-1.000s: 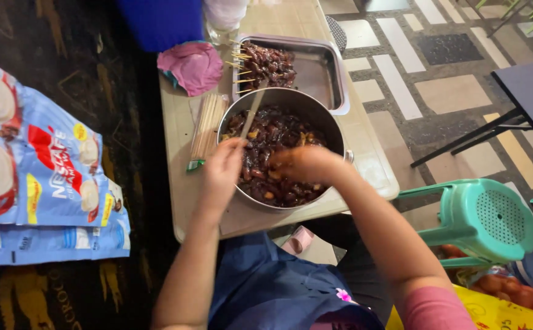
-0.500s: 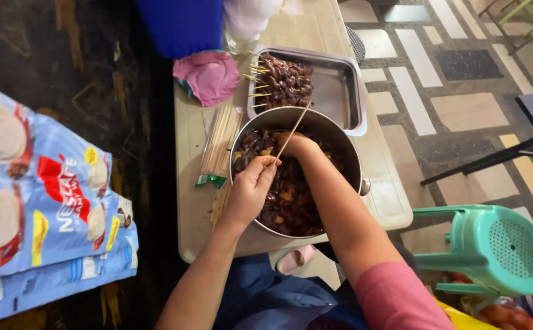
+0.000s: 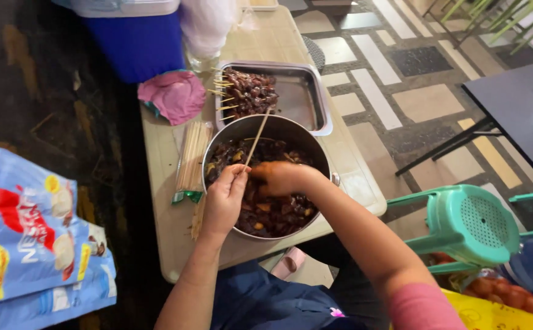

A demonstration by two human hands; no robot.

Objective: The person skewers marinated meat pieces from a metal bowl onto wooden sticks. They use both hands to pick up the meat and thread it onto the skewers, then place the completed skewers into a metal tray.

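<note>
Blue, red and yellow printed plastic bags (image 3: 31, 235): lying on the dark floor, off the long left edge of the beige narrow table (image 3: 171, 241).

Crumpled pink cloth (image 3: 173, 96): on the table near its left edge, towards the far end.

Bundle of pale bamboo skewers in a clear wrapper (image 3: 190, 162): lying along the left edge, just beside the pot.

Left hand (image 3: 222, 203): over the pot's near-left rim, fingers closed narrowly, thumb and fingertips pinching the lower end of a single thin bamboo skewer (image 3: 255, 140), which slants up and away over the pot.

Round steel pot of dark brown meat pieces (image 3: 265, 177): at the table's near end, filling most of its width.

Right hand (image 3: 283, 177): inside the pot, fingers curled down onto the meat; whether they hold a piece cannot be told.

Rectangular steel tray (image 3: 306, 101): just behind the pot, loaded skewers of dark meat (image 3: 247, 91) piled at its left end.

Green plastic stool (image 3: 471, 223): on the tiled floor, well beyond the right edge.
</note>
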